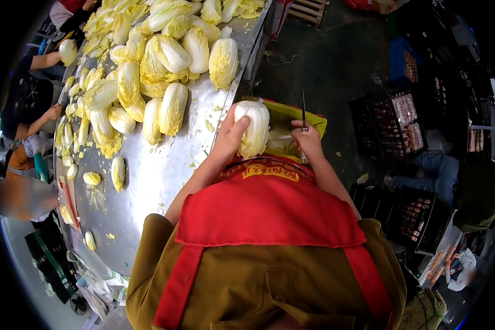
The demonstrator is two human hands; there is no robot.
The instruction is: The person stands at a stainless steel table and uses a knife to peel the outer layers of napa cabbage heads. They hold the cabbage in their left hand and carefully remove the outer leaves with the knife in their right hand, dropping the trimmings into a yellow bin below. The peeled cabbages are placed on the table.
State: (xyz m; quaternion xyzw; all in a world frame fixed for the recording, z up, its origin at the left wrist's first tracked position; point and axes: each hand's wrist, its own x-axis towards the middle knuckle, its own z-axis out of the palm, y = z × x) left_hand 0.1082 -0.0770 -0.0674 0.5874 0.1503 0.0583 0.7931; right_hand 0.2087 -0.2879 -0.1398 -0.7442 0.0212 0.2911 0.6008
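My left hand (232,134) grips a napa cabbage (253,126) in front of my red apron (268,210), its pale white end facing away from me. In my right hand (308,139) is a knife (303,105), its narrow blade pointing away from me and clear of the cabbage. Beneath and between both hands sits a yellow-green container (288,113) with pale scraps inside. Left of me, a heap of napa cabbages (165,53) covers much of a metal table (198,107). The two nearest heap cabbages (173,109) lie side by side.
Across the table a person (33,90) holds up another cabbage (68,52); a second person (29,161) is beside them. Black crates of packed goods (390,126) stand on the floor to my right, near a crouching person (441,177). A wooden pallet (307,10) lies ahead.
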